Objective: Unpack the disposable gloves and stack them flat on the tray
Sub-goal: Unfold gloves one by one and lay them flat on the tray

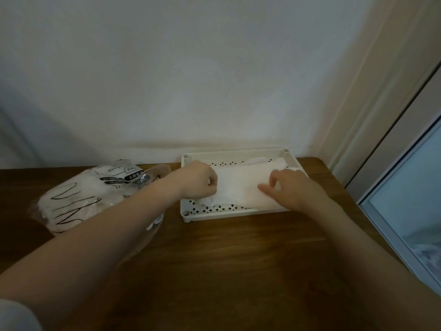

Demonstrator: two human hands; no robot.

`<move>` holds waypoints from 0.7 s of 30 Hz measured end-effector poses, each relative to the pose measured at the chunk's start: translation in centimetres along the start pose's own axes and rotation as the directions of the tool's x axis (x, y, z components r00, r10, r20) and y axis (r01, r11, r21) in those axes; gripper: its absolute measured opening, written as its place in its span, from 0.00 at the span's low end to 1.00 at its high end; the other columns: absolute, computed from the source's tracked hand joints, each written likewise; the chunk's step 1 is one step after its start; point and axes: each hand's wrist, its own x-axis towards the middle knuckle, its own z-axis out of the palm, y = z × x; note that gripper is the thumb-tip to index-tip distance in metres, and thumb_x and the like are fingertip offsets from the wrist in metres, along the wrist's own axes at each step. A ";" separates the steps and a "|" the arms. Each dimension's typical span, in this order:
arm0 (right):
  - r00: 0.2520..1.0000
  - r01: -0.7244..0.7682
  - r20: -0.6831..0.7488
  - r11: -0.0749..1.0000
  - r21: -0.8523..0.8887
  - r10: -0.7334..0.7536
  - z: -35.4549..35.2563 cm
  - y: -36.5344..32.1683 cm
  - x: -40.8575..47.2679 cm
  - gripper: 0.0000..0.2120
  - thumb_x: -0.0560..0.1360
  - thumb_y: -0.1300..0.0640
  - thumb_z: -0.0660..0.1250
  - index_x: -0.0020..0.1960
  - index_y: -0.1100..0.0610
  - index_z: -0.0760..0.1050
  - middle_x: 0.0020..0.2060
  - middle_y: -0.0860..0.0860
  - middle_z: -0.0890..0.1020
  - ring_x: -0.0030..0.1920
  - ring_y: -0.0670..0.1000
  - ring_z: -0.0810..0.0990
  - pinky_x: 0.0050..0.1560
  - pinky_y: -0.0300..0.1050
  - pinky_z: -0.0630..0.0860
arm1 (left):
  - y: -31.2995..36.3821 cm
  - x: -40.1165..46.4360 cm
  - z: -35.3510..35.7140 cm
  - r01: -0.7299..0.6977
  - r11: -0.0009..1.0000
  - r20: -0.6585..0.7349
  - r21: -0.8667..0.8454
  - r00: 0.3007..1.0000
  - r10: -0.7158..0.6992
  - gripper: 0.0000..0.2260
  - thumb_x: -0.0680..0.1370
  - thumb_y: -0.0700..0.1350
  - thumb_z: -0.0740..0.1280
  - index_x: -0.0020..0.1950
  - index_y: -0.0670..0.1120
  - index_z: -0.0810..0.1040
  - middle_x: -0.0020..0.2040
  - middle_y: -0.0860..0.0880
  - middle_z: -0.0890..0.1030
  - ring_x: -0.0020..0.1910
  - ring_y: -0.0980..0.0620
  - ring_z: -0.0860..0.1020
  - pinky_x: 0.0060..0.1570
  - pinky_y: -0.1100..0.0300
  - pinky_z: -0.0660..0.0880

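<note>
Packet of gloves [95,197] lies left on wooden table [226,259]. Left hand [198,180] pinches the left edge of a glove [241,185] in white tray [188,216]; right hand [293,189], fingers extended, presses its right end.

A brown wooden table [226,259] stands against a white wall [191,68]. A pale door frame [372,91] rises at the right, beside a window [410,199].

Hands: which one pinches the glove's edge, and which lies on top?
The left hand pinches the glove; the right hand rests on top.
</note>
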 end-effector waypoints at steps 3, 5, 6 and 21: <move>0.964 0.025 -0.264 0.995 0.098 0.002 0.8 -1.3 1.2 0.18 0.80 0.45 0.55 0.62 0.55 0.70 0.59 0.54 0.76 0.58 0.54 0.74 0.57 0.52 0.72 | -0.3 0.1 1.3 0.059 0.998 -0.026 -0.021 0.998 -0.060 0.17 0.75 0.52 0.61 0.39 0.40 0.80 0.48 0.44 0.82 0.49 0.49 0.77 0.52 0.51 0.76; 0.981 0.125 -0.160 0.990 0.073 -0.112 2.5 -2.5 2.2 0.22 0.80 0.47 0.55 0.72 0.54 0.62 0.70 0.55 0.67 0.70 0.56 0.64 0.70 0.54 0.61 | 0.1 0.2 2.1 0.096 0.995 -0.033 0.028 0.995 -0.095 0.19 0.77 0.55 0.61 0.40 0.41 0.81 0.47 0.43 0.81 0.49 0.47 0.79 0.50 0.52 0.76; 0.986 0.160 -0.055 0.986 0.040 -0.157 3.5 -3.1 2.5 0.25 0.81 0.46 0.54 0.75 0.52 0.56 0.75 0.53 0.60 0.74 0.55 0.56 0.74 0.53 0.53 | 0.3 0.3 2.4 0.106 0.992 -0.034 0.064 0.994 -0.104 0.18 0.77 0.55 0.62 0.41 0.41 0.81 0.48 0.44 0.80 0.49 0.47 0.79 0.49 0.53 0.76; 0.974 -0.005 0.224 1.000 -0.012 0.008 3.3 2.5 4.5 0.48 0.71 0.29 0.57 0.78 0.54 0.40 0.77 0.49 0.41 0.76 0.54 0.38 0.74 0.59 0.37 | 0.7 -0.3 3.5 0.173 0.855 -0.144 0.489 0.983 -0.116 0.16 0.80 0.53 0.59 0.55 0.42 0.78 0.57 0.44 0.74 0.60 0.45 0.68 0.53 0.54 0.69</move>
